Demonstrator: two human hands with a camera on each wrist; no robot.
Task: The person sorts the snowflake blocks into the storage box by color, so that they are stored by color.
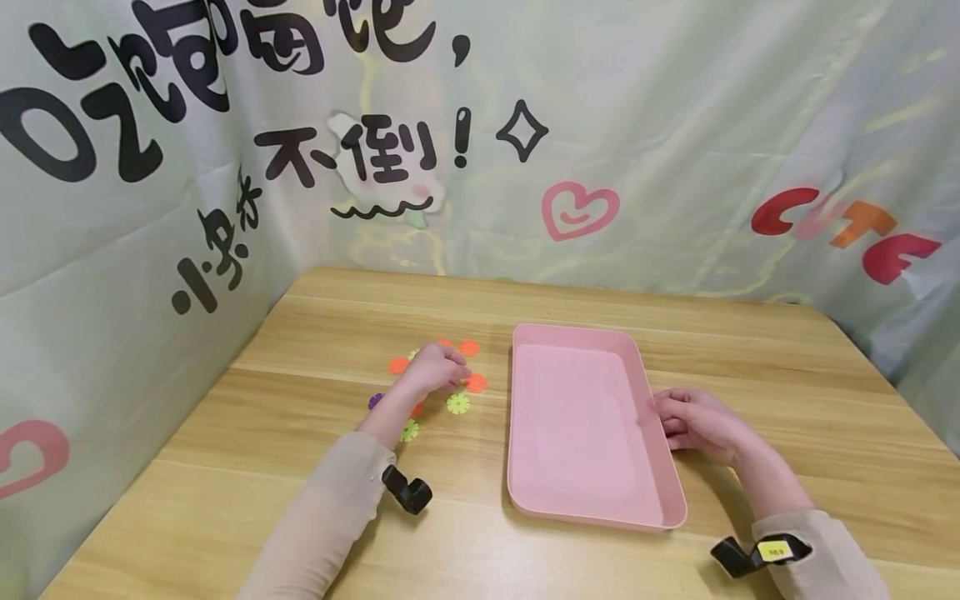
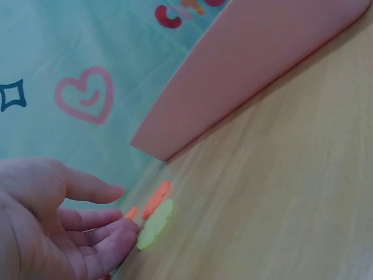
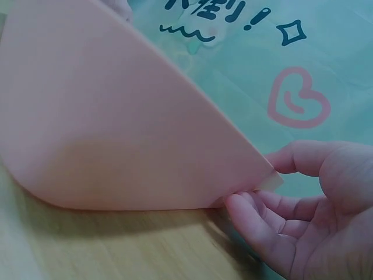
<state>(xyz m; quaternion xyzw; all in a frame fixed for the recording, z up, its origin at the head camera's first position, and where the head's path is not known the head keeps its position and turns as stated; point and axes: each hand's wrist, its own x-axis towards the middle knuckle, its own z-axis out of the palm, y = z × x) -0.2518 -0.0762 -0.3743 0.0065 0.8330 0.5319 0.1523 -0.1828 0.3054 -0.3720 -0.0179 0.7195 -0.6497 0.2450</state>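
Several flat, notched flower-shaped discs lie on the left half of the wooden table. Among them are an orange disc (image 1: 476, 383), a yellow-green disc (image 1: 458, 404), a green disc (image 1: 408, 430) and a purple disc (image 1: 376, 401). Just over this group is my left hand (image 1: 437, 367), its fingers loosely bent and its thumb apart from them. Nothing shows between those fingers in the left wrist view; a yellow-green disc (image 2: 155, 224) lies beside the fingertips. My right hand (image 1: 701, 423) grips the right wall of a pink rectangular tray (image 1: 577, 425), with one fingertip hidden behind the rim.
The wooden table (image 1: 765, 367) reaches back to a pale printed curtain (image 1: 675, 125), which also hangs along the left side. Each sleeve carries a black wrist camera, one at the left wrist (image 1: 407, 490) and one at the right (image 1: 757, 554).
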